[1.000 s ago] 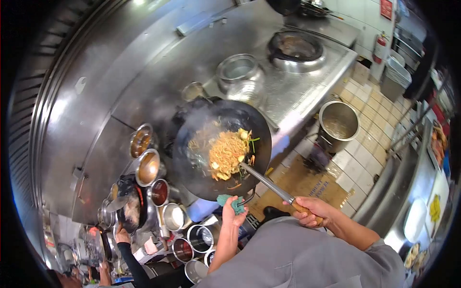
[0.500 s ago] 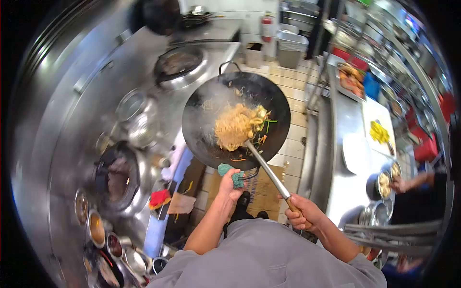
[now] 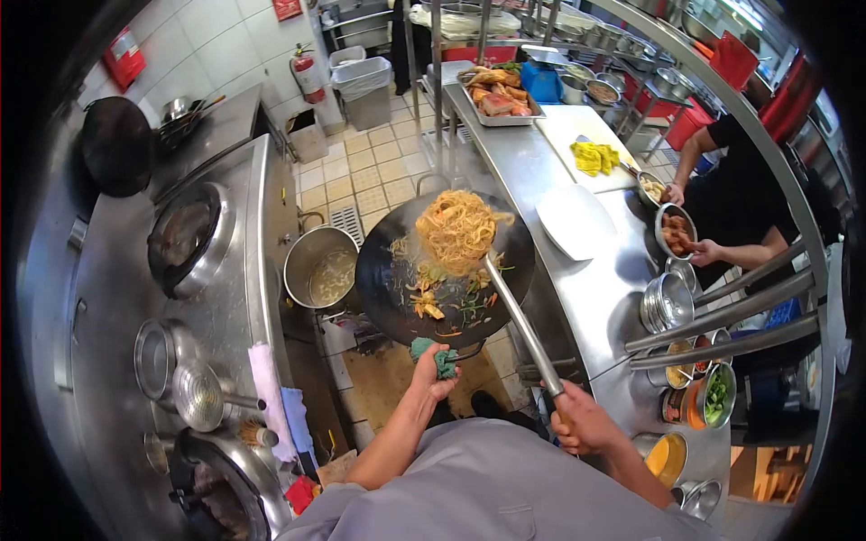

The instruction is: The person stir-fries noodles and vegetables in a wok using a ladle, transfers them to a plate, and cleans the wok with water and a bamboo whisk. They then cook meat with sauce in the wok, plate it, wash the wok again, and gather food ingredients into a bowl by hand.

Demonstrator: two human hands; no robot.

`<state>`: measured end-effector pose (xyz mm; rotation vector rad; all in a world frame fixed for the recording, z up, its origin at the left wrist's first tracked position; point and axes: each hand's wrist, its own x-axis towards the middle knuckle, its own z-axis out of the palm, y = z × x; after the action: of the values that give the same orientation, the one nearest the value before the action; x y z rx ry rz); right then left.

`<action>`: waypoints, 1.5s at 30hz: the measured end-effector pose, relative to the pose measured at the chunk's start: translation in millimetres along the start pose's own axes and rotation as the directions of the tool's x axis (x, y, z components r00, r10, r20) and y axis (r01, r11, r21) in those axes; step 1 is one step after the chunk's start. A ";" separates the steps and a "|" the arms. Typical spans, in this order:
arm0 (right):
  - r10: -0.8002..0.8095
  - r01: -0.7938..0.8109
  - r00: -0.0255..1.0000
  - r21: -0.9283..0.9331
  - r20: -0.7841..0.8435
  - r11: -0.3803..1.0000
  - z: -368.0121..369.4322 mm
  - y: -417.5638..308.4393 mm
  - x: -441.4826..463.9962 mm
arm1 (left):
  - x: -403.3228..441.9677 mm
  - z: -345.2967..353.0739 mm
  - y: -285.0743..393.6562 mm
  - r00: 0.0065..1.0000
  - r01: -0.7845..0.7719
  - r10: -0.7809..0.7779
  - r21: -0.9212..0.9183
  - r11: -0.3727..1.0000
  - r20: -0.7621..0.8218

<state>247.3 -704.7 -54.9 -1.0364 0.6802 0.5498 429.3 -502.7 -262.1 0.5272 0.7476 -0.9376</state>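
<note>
My left hand [image 3: 435,372] is closed round the near handle of a large black wok [image 3: 383,302], with a folded green cloth [image 3: 421,347] between palm and metal. In my right hand [image 3: 582,419] is the wooden end of a long metal wok ladle [image 3: 525,326]. A steaming heap of noodles [image 3: 458,230] hides the ladle's head, raised over the far part of the wok. Cooked vegetables and egg pieces [image 3: 427,302] lie in the wok below. To the right, a white oval plate [image 3: 577,221] rests on the steel counter [image 3: 609,311].
A stock pot [image 3: 322,266] stands left of the wok, beside the range [image 3: 239,194]. Across the right counter, a person's hands [image 3: 708,252] hold bowls of food. A meat tray [image 3: 501,97], yellow cloth [image 3: 595,158] and metal rails [image 3: 722,325] are also on that side.
My body and the wok have turned right, away from the range toward the counter with the plate. The ladle has lifted the noodles higher, exposing vegetables in the wok.
</note>
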 end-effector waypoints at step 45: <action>-0.101 -0.113 0.966 0.743 0.237 0.659 38.9 63.4 24.7 | -41.7 -3.7 25.4 0.991 0.128 -0.131 0.216 0.968 0.001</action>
<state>229.3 -641.0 -96.9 -0.1566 0.5907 0.3355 434.2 -465.7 -230.4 0.6663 0.6765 -1.1517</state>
